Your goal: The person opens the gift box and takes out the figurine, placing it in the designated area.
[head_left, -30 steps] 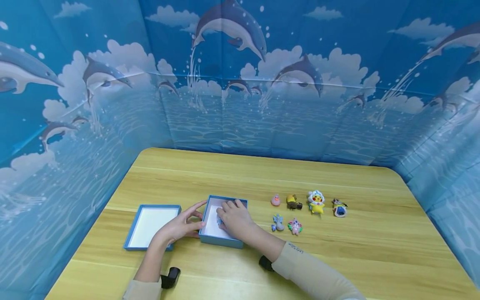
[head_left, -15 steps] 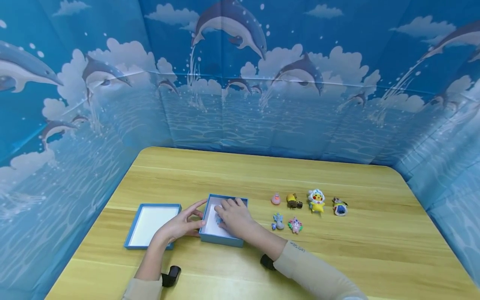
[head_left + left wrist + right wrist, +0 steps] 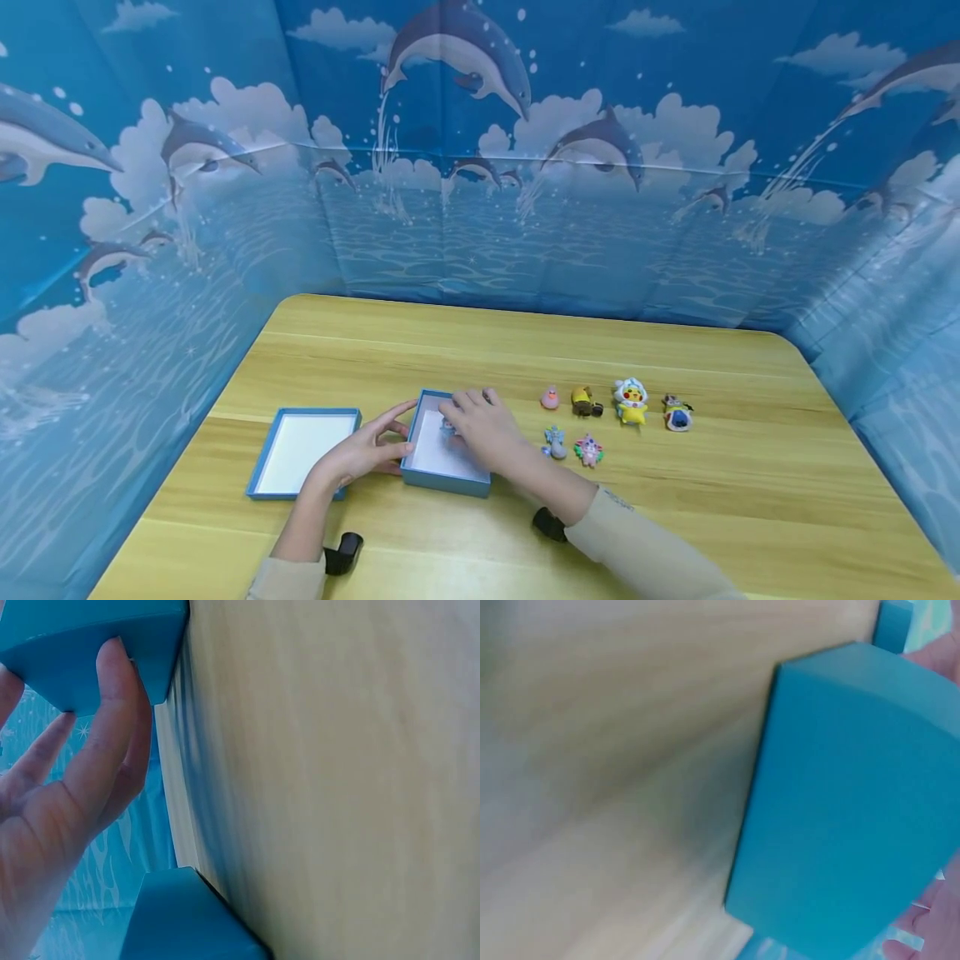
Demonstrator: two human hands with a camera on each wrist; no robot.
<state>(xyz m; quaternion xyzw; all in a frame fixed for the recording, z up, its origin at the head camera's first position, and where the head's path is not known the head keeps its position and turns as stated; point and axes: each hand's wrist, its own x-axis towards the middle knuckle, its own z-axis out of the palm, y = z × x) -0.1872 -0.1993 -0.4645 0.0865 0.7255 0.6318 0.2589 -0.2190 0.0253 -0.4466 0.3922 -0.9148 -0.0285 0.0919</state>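
Note:
A blue box [image 3: 446, 482] with a white inside stands open on the table in the head view. My left hand [image 3: 362, 452] is at its left wall, fingers spread and their tips touching the side; the left wrist view shows the fingers [image 3: 105, 742] against the blue wall. My right hand [image 3: 486, 433] reaches over the box's right rim into it. Between its thumb and fingers it pinches a small light-blue figurine [image 3: 447, 427], mostly hidden by the hand. In the right wrist view the box's outer wall [image 3: 847, 802] covers most of the fingers.
A blue lid [image 3: 258, 454], white inside, lies left of the box. To the right are a pink figurine [image 3: 550, 398], a yellow-brown one [image 3: 582, 402], a yellow Pikachu figure [image 3: 632, 402], a blue-and-white one [image 3: 678, 414], a grey-blue one [image 3: 556, 442] and a pink-green one [image 3: 588, 451].
My right hand has moved slightly right inside the box, and the light-blue figurine has shifted right with it, showing more. The left hand stays at the box's left side.

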